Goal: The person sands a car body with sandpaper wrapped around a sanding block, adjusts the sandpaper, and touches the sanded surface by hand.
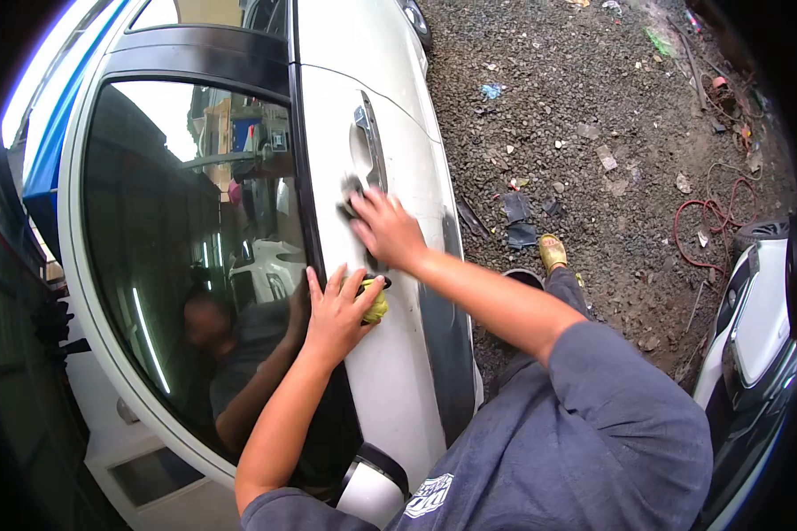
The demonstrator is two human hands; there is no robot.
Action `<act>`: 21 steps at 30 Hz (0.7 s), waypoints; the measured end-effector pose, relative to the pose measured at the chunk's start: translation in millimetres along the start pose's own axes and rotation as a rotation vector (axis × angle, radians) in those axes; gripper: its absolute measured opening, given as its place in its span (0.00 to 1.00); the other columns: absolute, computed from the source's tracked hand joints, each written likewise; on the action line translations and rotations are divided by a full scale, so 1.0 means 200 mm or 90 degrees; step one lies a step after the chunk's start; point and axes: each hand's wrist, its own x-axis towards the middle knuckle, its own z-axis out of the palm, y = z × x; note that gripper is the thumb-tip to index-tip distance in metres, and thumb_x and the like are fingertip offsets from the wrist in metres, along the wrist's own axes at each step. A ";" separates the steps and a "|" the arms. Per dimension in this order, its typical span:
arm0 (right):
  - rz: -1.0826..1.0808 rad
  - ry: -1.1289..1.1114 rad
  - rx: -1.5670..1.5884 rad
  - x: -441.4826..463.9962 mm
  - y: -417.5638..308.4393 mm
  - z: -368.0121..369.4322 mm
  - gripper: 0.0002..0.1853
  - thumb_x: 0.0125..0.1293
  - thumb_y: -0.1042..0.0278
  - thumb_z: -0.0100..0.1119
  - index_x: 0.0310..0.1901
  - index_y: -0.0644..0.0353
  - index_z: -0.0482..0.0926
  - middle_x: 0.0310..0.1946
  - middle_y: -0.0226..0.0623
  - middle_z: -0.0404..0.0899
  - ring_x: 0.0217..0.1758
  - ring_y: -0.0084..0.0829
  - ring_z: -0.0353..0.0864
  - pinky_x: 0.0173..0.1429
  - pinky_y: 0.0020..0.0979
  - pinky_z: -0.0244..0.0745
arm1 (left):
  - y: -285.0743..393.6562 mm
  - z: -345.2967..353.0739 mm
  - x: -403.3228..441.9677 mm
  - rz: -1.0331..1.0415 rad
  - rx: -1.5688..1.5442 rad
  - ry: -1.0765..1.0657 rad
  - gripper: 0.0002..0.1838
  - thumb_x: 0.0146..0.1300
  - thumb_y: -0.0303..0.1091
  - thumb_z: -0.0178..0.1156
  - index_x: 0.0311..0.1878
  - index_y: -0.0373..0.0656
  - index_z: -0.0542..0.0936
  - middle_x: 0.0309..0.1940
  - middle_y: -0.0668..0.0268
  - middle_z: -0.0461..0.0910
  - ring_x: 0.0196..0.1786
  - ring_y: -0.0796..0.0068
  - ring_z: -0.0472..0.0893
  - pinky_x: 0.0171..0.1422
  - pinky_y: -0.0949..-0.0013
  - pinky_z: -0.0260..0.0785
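A white car door [398,380] fills the middle of the view, with its dark window on the left. My right hand [386,228] is closed over a small dark pad [352,191], pressed against the door just below the door handle [368,133]. The pad and fingertips are blurred by motion, so its exact kind does not show. Lower down, my left hand [335,311] rests on the door beside the window edge. Between its thumb and palm sits a crumpled yellow-green cloth [375,305] with a black edge.
The side mirror [374,487] juts out near my body. Gravel ground [558,106] with scattered litter lies right of the car. A red hose [713,217] coils there, near another vehicle [757,310]. A foot in a yellow shoe [553,252] stands on the gravel.
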 end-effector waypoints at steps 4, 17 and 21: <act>-0.025 -0.042 0.044 -0.03 -0.01 -0.07 0.27 0.71 0.56 0.65 0.69 0.52 0.74 0.65 0.47 0.76 0.63 0.52 0.80 0.57 0.48 0.85 | 0.10 0.04 -0.19 -0.046 -0.040 -0.010 0.47 0.41 0.39 0.84 0.70 0.59 0.77 0.63 0.69 0.75 0.62 0.63 0.77 0.83 0.22 0.48; 0.075 0.010 0.014 0.24 -0.02 0.02 0.25 0.72 0.56 0.64 0.67 0.57 0.77 0.63 0.46 0.78 0.62 0.50 0.79 0.58 0.46 0.85 | 0.16 0.21 -0.35 -0.052 -0.058 0.076 0.51 0.41 0.36 0.85 0.73 0.60 0.72 0.66 0.66 0.72 0.69 0.61 0.75 0.84 0.20 0.42; 0.109 0.020 0.022 0.17 -0.12 0.03 0.25 0.71 0.56 0.65 0.66 0.57 0.78 0.63 0.46 0.78 0.62 0.50 0.79 0.60 0.47 0.84 | 0.15 0.21 -0.35 -0.051 -0.059 0.077 0.51 0.41 0.35 0.85 0.73 0.60 0.72 0.66 0.66 0.72 0.70 0.61 0.74 0.84 0.20 0.42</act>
